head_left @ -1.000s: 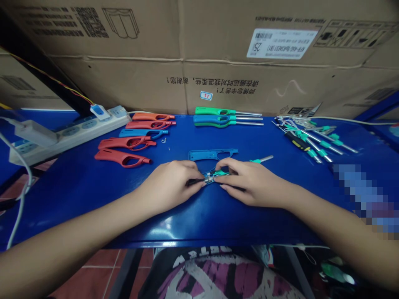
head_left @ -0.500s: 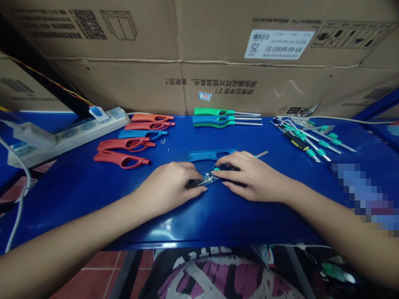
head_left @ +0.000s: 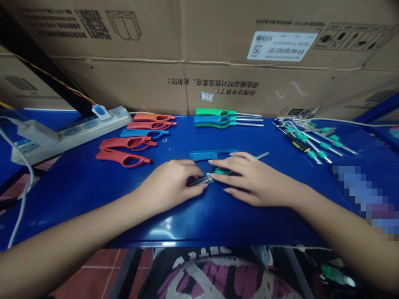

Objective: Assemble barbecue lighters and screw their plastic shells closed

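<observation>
Head view: the left hand pinches a clear part, whose long axis runs rightward from its fingertips toward the right hand, its fingers loosely spread at the part's end; their grip is unclear.

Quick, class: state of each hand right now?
Left hand: closed on a transparent fuel tank.
Right hand: over a teal-collared lighter nozzle; grip cannot be told.

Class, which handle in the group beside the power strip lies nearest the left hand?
The front red handle, closest to the left hand; the blue handle, orange handle and other red handles lie farther back.
</observation>
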`<state>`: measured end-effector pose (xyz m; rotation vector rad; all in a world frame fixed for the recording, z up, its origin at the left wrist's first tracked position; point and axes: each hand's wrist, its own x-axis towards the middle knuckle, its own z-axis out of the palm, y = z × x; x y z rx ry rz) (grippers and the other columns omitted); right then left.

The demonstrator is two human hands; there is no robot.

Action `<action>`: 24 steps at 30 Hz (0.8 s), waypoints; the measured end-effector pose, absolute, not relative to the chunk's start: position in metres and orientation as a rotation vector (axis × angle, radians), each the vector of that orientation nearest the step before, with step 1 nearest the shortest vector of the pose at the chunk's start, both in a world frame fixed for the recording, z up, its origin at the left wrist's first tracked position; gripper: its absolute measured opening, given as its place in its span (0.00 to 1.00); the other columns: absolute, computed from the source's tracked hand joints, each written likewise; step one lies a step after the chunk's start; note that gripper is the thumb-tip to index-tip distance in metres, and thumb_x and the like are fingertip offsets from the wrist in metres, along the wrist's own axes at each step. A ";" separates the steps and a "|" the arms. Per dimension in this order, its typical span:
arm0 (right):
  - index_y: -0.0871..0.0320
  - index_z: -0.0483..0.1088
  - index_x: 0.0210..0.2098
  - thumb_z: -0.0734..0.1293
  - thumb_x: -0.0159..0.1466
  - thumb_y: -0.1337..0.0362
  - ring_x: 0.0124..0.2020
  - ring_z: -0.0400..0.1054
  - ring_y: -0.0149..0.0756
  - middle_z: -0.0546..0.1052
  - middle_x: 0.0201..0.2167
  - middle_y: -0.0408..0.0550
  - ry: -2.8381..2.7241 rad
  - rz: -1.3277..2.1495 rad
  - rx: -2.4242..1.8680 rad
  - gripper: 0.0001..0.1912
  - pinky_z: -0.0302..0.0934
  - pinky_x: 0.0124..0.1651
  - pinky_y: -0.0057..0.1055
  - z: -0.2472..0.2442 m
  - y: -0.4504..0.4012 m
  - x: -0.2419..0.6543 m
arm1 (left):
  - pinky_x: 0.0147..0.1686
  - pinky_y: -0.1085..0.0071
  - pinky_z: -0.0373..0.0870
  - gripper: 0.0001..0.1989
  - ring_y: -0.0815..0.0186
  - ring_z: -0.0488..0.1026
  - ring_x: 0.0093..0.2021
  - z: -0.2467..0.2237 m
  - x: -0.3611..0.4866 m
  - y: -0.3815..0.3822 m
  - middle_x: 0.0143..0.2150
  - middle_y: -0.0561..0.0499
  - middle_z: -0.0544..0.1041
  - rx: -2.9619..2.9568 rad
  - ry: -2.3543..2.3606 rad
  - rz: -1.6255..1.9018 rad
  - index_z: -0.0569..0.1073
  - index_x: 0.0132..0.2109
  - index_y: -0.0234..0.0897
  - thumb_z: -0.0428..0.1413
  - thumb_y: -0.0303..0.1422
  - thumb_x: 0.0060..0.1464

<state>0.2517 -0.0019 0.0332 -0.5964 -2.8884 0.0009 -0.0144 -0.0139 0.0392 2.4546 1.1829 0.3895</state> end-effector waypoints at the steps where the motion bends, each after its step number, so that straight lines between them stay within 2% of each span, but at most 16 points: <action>1: 0.57 0.68 0.61 0.60 0.72 0.63 0.59 0.65 0.46 0.70 0.63 0.58 -2.833 -0.005 -0.635 0.20 0.58 0.59 0.49 0.034 0.000 0.254 | 0.34 0.70 0.70 0.09 0.64 0.76 0.37 0.040 -0.014 -0.014 0.40 0.51 0.80 2.478 1.198 0.419 0.80 0.45 0.40 0.60 0.38 0.61; 4: 0.57 0.75 0.50 0.61 0.72 0.63 0.47 0.69 0.43 0.78 0.48 0.55 -2.729 -0.018 -0.779 0.14 0.60 0.47 0.42 0.035 0.007 0.260 | 0.43 0.63 0.72 0.14 0.58 0.74 0.44 0.041 -0.014 -0.014 0.45 0.49 0.78 2.621 1.168 0.468 0.77 0.50 0.39 0.60 0.39 0.61; 6: 0.57 0.76 0.46 0.61 0.72 0.61 0.43 0.69 0.42 0.79 0.43 0.53 -2.747 0.021 -0.810 0.12 0.59 0.45 0.40 0.035 0.011 0.263 | 0.51 0.59 0.71 0.14 0.56 0.72 0.50 0.040 -0.013 -0.015 0.50 0.46 0.77 2.695 1.066 0.460 0.74 0.54 0.39 0.58 0.37 0.63; 12: 0.57 0.75 0.42 0.61 0.73 0.62 0.42 0.69 0.40 0.79 0.40 0.51 -2.761 0.168 -0.820 0.11 0.58 0.46 0.38 0.027 0.016 0.263 | 0.56 0.55 0.70 0.17 0.55 0.70 0.59 0.029 -0.009 -0.017 0.59 0.43 0.73 2.749 0.887 0.386 0.71 0.60 0.41 0.51 0.29 0.66; 21: 0.58 0.75 0.37 0.67 0.69 0.66 0.39 0.70 0.38 0.79 0.37 0.48 -2.576 0.475 -0.868 0.04 0.63 0.47 0.37 0.022 0.019 0.260 | 0.58 0.54 0.71 0.20 0.54 0.70 0.60 0.017 -0.008 -0.015 0.61 0.41 0.71 2.725 0.882 0.405 0.70 0.63 0.40 0.49 0.26 0.66; 24: 0.57 0.76 0.38 0.67 0.68 0.67 0.40 0.71 0.38 0.79 0.37 0.49 -2.547 0.521 -0.859 0.05 0.65 0.47 0.37 0.023 0.019 0.260 | 0.58 0.55 0.71 0.20 0.55 0.70 0.59 0.016 -0.008 -0.015 0.61 0.41 0.71 2.722 0.877 0.417 0.71 0.62 0.39 0.49 0.25 0.66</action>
